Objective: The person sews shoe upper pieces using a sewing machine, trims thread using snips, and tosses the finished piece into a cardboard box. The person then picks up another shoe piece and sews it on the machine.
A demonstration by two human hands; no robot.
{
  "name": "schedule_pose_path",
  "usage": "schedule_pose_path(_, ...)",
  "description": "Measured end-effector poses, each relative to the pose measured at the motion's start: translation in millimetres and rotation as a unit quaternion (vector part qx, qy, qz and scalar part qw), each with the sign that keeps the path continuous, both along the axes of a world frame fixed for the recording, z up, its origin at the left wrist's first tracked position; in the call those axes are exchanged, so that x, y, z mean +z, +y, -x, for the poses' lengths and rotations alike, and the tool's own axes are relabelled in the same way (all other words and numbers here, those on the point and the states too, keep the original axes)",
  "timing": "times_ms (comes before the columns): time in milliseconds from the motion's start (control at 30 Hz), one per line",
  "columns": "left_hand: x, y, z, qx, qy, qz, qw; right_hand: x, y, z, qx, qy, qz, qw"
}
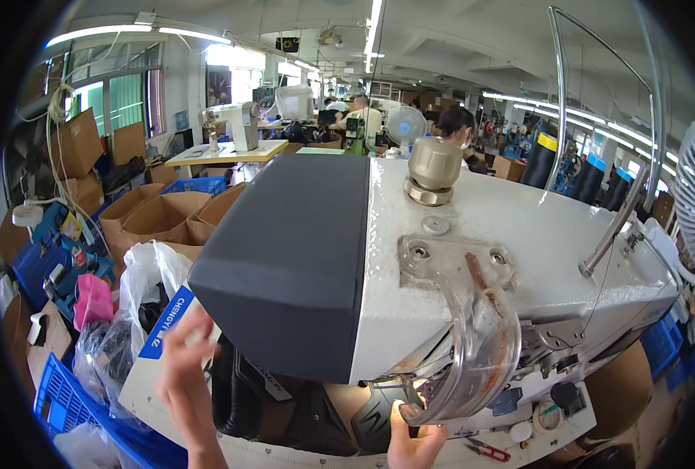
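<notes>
Through the head camera I am inspecting a sewing machine (285, 234) with a dark grey and white head. The black-and-brown workpiece (378, 414) is lying beneath that head, on the pale bed (142, 391). The left hand (182, 383) is hovering left of the head, fingers bending; blur is preventing me from telling how far open it is or whether it is holding anything. The right hand (414, 449) is bending its fingers, thumb pointing upward at the workpiece's right end, beside the clear guard (484, 359); I cannot tell whether it is pinching the edge. Red-handled snips (489, 451) are lying to its right.
</notes>
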State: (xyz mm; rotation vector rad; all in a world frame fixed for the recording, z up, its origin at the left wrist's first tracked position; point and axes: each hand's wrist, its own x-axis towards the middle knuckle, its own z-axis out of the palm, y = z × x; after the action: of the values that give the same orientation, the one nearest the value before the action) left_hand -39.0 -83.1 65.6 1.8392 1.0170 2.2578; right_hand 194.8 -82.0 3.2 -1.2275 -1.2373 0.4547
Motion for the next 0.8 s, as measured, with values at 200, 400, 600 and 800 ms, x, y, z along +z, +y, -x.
schedule_pose_path(200,-3.4,-18.1,-35.8,0.05,0.01,0.053,0.997,16.5,-1.5,-0.7,0.035,0.096,0.0,0.995)
schedule_pose_path(400,-4.8,-3.7,-25.2,0.06,-0.04,0.111,0.991,-2.8,-0.3,11.7,-0.014,0.033,-0.047,0.998)
schedule_pose_path(600,-14.3,10.8,-6.6,-0.004,-0.051,0.1,0.994,-3.1,-7.8,19.3,-0.035,-0.007,-0.067,0.997)
schedule_pose_path(800,-27.8,21.0,1.7,0.004,-0.094,0.147,0.985,-7.6,-6.8,27.0,-0.075,-0.021,-0.082,0.994)
